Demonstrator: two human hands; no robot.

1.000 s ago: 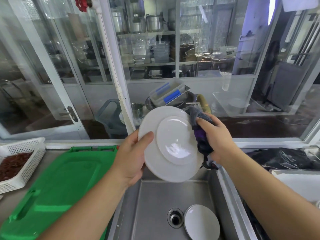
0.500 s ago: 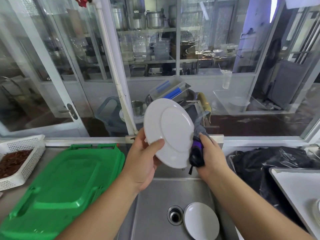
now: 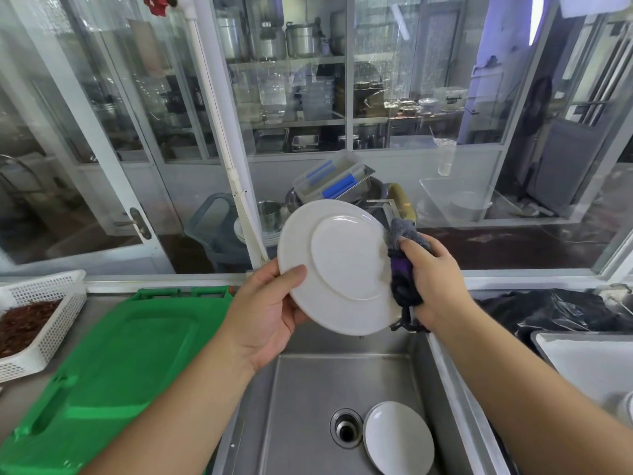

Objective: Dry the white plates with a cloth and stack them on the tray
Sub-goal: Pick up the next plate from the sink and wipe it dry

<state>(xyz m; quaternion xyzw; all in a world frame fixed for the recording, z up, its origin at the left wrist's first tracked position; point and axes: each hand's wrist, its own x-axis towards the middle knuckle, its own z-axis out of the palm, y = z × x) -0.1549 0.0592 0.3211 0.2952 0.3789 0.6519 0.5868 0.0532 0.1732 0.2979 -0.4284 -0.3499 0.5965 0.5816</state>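
Left hand [image 3: 265, 315] grips the white plate [image 3: 337, 265] at its lower-left rim, thumb on the underside facing the camera, fingers behind. Right hand [image 3: 433, 284] holds a bunched grey-and-purple cloth [image 3: 402, 269] pressed to the plate's right edge.

Diff vs 0.5 s ago: cloth and right hand sat at the plate's lower-right rim, now higher, at mid-right edge, grey tip poking above the thumb. Plate turned a bit more face-on. Left grip unchanged.

Plate sits centre frame between both hands, held tilted above the steel sink [image 3: 308, 389]. Second white plate [image 3: 399, 438] lies in the sink basin, lower centre, just right of the drain [image 3: 346, 428]. Green tray [image 3: 102, 365] on the counter, lower left, well apart from the held plate. White basket [image 3: 44, 313] at far left edge, beside the tray.
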